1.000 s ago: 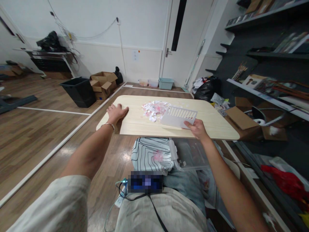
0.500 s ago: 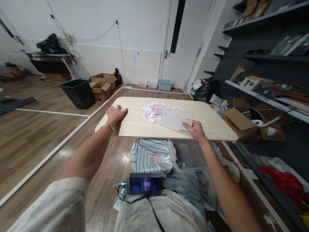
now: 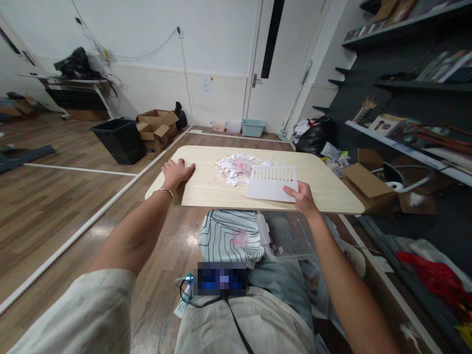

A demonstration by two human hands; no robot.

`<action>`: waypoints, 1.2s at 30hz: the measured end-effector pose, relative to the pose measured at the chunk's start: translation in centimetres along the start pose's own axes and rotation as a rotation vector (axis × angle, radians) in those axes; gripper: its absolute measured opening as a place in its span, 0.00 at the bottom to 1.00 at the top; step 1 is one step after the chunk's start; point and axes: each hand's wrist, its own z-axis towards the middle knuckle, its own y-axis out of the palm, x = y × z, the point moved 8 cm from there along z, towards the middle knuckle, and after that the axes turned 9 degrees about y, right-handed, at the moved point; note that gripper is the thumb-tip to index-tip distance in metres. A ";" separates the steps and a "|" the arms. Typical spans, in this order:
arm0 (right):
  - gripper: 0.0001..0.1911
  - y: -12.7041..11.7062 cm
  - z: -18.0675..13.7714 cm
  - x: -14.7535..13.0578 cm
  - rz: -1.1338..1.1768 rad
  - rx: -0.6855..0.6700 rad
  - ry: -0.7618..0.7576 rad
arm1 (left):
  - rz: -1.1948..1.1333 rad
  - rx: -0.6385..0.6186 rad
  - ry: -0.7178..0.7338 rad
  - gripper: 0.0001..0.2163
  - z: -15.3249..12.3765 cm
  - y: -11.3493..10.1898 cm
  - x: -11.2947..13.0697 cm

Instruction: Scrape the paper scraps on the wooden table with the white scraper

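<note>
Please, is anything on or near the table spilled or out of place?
Yes: a pink patch on the lined cloth by the table, odd against its pale-and-black pattern; stain or bits, I cannot tell. Scraps also lie loose on the table.

The white slotted plate [image 3: 271, 190], a row of narrow parallel openings along its far edge, extends over the near part of the pale, round-cornered table [image 3: 210, 195]; loosely heaped white and pink paper scraps [image 3: 236, 169] lie to its left.

A black bin [image 3: 120, 142] stands beside cardboard boxes [image 3: 156, 139].
</note>
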 end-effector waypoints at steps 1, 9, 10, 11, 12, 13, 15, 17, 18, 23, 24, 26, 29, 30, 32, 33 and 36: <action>0.31 -0.3 0.1 0.1 0.001 0.030 -0.010 | -0.001 -0.001 -0.003 0.42 0.0 0.0 0.0; 0.27 -1.3 0.5 0.3 -0.054 0.169 -0.074 | -0.019 -0.001 0.000 0.43 0.1 -0.1 0.0; 0.27 -1.2 0.5 0.3 -0.058 0.157 -0.064 | -0.019 -0.002 0.000 0.43 0.1 -0.1 0.0; 0.27 -1.0 0.4 0.3 -0.060 0.146 -0.056 | -0.017 -0.004 0.000 0.43 0.1 -0.1 0.0; 0.27 -0.9 0.3 0.3 -0.061 0.135 -0.050 | -0.015 -0.007 0.000 0.44 0.0 -0.1 0.0; 0.27 -0.8 0.3 0.2 -0.062 0.126 -0.046 | -0.013 -0.010 0.000 0.44 0.0 -0.1 0.0; 0.27 -0.7 0.2 0.2 -0.062 0.116 -0.044 | -0.010 -0.012 -0.001 0.44 0.0 -0.2 0.1; 0.27 -0.8 0.1 0.1 -0.056 0.117 -0.043 | -0.008 -0.010 -0.002 0.43 0.0 -0.2 0.0; 0.27 -0.8 0.1 0.1 -0.052 0.118 -0.043 | -0.008 -0.010 -0.003 0.43 0.1 -0.1 0.0; 0.30 -0.5 0.1 0.1 -0.067 0.075 -0.032 | -0.015 -0.011 -0.005 0.43 0.2 0.0 -0.1; 0.31 -0.3 0.1 0.1 -0.072 0.063 -0.032 | -0.018 -0.009 -0.005 0.43 0.2 0.1 -0.2; 0.31 -0.1 0.0 -0.1 -0.079 0.046 -0.037 | -0.022 -0.006 -0.005 0.43 0.3 0.1 -0.2; 0.31 0.2 -0.1 -0.4 -0.076 0.033 -0.039 | -0.028 -0.007 -0.004 0.43 0.3 0.2 -0.3; 0.31 0.2 -0.1 -0.4 -0.072 0.032 -0.037 | -0.029 -0.008 -0.004 0.43 0.3 0.2 -0.3; 0.30 0.2 -0.1 -0.5 -0.065 0.032 -0.037 | -0.028 -0.010 -0.004 0.43 0.4 0.2 -0.3; 0.30 0.2 -0.1 -0.5 -0.066 0.034 -0.039 | -0.026 -0.011 -0.005 0.43 0.4 0.2 -0.3; 0.30 0.0 0.0 -0.3 -0.074 0.051 -0.042 | -0.021 -0.007 -0.005 0.44 0.3 0.2 -0.2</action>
